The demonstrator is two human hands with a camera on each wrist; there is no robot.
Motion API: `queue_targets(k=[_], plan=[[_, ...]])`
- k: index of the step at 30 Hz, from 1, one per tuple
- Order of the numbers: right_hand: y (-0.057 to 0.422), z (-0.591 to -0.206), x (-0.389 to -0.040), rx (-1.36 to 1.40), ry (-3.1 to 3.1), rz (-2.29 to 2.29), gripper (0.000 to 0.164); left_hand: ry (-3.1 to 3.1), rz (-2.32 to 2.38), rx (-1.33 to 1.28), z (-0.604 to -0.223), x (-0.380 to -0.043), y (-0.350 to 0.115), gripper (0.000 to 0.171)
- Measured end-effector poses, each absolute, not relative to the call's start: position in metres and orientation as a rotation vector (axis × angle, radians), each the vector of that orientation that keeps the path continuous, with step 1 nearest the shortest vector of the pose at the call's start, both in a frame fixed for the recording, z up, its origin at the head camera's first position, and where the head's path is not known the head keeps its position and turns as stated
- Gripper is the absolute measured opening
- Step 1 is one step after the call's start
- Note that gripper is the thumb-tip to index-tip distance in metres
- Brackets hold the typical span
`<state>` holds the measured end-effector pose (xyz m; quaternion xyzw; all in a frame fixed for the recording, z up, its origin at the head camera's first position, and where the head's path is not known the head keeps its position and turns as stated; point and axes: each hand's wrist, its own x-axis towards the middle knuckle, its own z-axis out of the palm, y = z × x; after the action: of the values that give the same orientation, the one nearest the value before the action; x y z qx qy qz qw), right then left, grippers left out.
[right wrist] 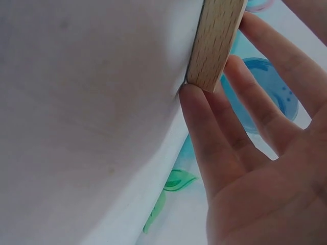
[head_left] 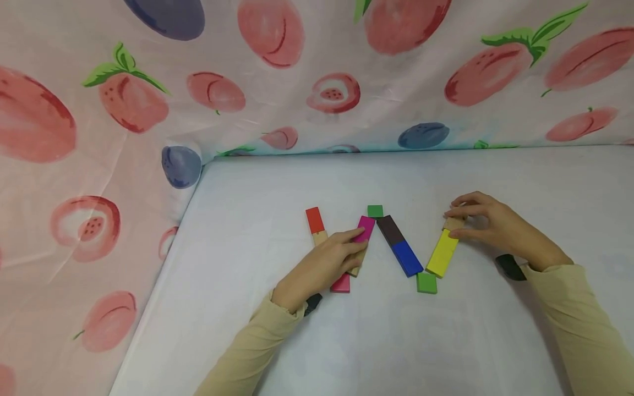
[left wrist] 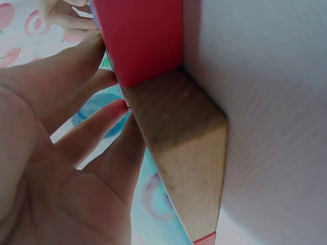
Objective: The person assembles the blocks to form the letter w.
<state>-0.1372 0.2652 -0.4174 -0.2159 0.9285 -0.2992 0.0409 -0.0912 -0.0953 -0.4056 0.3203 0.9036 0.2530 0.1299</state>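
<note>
Small coloured wooden blocks lie flat in a zigzag line on the white table. My left hand rests over its left part, fingertips touching the magenta block and the plain wood block below it. In the left wrist view its fingers lie fairly straight along the blocks. At the right end, my right hand pinches a plain wood block between thumb and fingers, against the top of the yellow block. The right wrist view shows fingertips at the end and side of this wood block.
A red block starts the line at the left. A pink block and a green block form lower corners; another green block sits at a peak. Brown and blue blocks slant between. Fruit-patterned cloth hangs behind.
</note>
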Motion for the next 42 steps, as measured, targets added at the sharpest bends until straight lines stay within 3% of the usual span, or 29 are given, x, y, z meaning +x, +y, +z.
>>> queue_targets(k=[30,42], plan=[[0.261,-0.409,-0.133,-0.654,2.829,-0.912,0.035,2.626,0.725,0.922,-0.406,-0.092,-0.095,0.046],[0.251,-0.4,-0.126,-0.589,2.857,-0.862,0.042,2.661,0.65,0.942,-0.403,-0.094,-0.096,0.047]])
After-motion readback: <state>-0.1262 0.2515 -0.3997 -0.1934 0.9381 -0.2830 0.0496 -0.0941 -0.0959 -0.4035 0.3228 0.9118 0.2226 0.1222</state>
